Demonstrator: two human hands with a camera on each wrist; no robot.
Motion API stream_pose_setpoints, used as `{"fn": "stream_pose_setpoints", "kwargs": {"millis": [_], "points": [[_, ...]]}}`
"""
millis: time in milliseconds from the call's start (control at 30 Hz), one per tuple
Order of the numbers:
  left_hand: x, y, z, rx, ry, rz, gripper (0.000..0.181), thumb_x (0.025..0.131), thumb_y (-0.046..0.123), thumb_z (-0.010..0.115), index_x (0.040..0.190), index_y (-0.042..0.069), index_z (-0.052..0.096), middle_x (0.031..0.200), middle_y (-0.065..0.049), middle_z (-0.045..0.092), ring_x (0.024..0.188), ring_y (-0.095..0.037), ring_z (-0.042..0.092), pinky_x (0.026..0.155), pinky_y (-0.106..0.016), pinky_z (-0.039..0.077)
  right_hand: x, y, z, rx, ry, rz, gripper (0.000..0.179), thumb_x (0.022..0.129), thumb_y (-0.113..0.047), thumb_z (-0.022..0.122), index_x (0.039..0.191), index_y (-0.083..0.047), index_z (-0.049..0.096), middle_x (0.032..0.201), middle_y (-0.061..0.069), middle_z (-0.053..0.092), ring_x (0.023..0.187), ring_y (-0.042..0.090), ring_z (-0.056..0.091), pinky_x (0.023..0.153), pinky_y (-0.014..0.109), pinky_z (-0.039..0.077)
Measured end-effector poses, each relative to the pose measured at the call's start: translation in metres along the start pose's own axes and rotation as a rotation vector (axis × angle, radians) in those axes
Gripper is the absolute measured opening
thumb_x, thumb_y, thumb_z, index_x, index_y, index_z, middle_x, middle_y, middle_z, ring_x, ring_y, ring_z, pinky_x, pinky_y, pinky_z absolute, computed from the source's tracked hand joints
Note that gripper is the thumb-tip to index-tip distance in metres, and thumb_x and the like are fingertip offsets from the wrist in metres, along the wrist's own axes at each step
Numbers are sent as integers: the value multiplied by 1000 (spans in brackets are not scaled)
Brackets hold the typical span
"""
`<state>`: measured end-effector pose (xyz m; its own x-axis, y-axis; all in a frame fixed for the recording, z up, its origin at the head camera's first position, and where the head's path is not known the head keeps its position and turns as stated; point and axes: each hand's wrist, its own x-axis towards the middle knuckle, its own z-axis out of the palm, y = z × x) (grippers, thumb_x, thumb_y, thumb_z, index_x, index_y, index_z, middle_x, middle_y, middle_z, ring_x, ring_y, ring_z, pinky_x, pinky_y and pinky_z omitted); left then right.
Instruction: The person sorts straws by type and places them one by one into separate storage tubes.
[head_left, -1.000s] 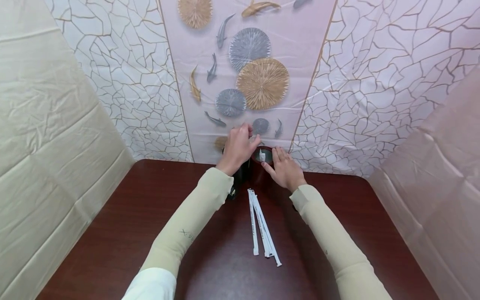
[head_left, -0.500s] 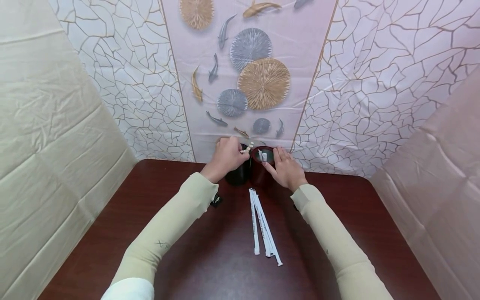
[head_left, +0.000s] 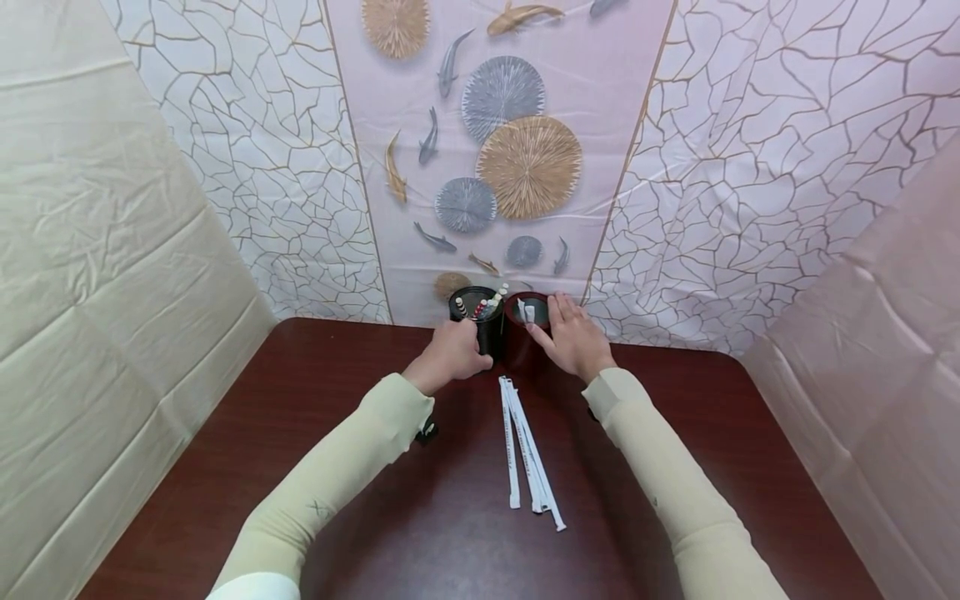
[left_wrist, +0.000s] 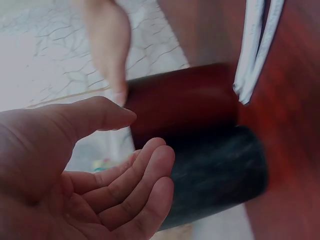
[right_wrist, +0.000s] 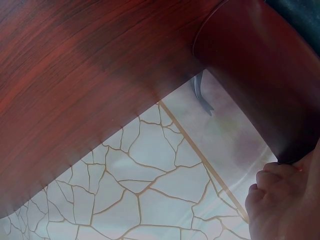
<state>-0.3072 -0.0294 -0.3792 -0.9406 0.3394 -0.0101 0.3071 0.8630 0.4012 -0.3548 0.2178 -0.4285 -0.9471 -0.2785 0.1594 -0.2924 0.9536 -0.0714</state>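
A black cup [head_left: 491, 333] holds several straw-like sticks with striped and coloured ends [head_left: 480, 308]. My left hand [head_left: 450, 354] is just in front of it, fingers loosely bent and holding nothing; the left wrist view shows a gap between thumb and fingers. Right beside the black cup stands a dark red cup [head_left: 520, 346] with white paper-wrapped ends [head_left: 530, 314] inside. My right hand [head_left: 576, 337] holds its right side, thumb at the near rim and fingers bent at the edge in the right wrist view. Several white paper-wrapped straws [head_left: 521, 450] lie on the table before the cups.
The dark wood table [head_left: 247, 467] ends at a patterned cloth backdrop [head_left: 675, 275] close behind both cups. Beige cloth walls [head_left: 97, 275] flank it left and right. A small black device [head_left: 427, 431] shows under the left wrist.
My left hand has come down from above the black cup to its front, leaving light spotted ends behind in that cup. The right hand and the straws on the table stay put.
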Motion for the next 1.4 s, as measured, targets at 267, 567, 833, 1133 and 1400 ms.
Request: {"fn": "stream_pose_setpoints", "kwargs": {"millis": [267, 567, 833, 1133, 1400], "points": [[3, -5, 47, -76, -58, -56, 29, 95, 30, 78, 88, 6, 63, 78, -7, 64, 74, -24, 63, 69, -36, 53, -1, 0, 0, 5, 2, -3, 88, 111, -62, 29, 165, 7, 21, 174, 26, 21, 163, 42, 22, 132, 55, 25], [17, -13, 92, -110, -135, -88, 25, 95, 27, 78, 92, 5, 66, 80, -10, 63, 75, -26, 62, 69, -35, 54, 0, 0, -2, -11, 4, -2, 88, 111, -63, 29, 165, 7, 22, 174, 26, 22, 162, 42, 23, 131, 54, 26], [61, -40, 152, -80, -153, -107, 28, 89, 38, 80, 82, 15, 66, 77, -2, 63, 79, -23, 61, 68, -36, 53, 0, 2, 1, -20, 7, -9, 88, 111, -62, 26, 165, 7, 20, 174, 27, 19, 163, 43, 21, 132, 55, 25], [76, -39, 159, -94, -157, -164, 28, 90, 33, 79, 76, 11, 67, 68, -5, 66, 68, -24, 64, 57, -34, 54, 0, 4, 2, -27, -1, 5, 88, 111, -63, 25, 166, 6, 18, 175, 25, 18, 163, 41, 20, 132, 54, 25], [51, -16, 127, -158, -169, -240, 21, 95, 21, 74, 81, 7, 67, 65, -8, 66, 60, -22, 63, 56, -33, 51, -1, 2, 2, -15, 18, -5, 88, 111, -62, 28, 165, 7, 21, 174, 26, 20, 163, 42, 22, 131, 54, 26]]}}
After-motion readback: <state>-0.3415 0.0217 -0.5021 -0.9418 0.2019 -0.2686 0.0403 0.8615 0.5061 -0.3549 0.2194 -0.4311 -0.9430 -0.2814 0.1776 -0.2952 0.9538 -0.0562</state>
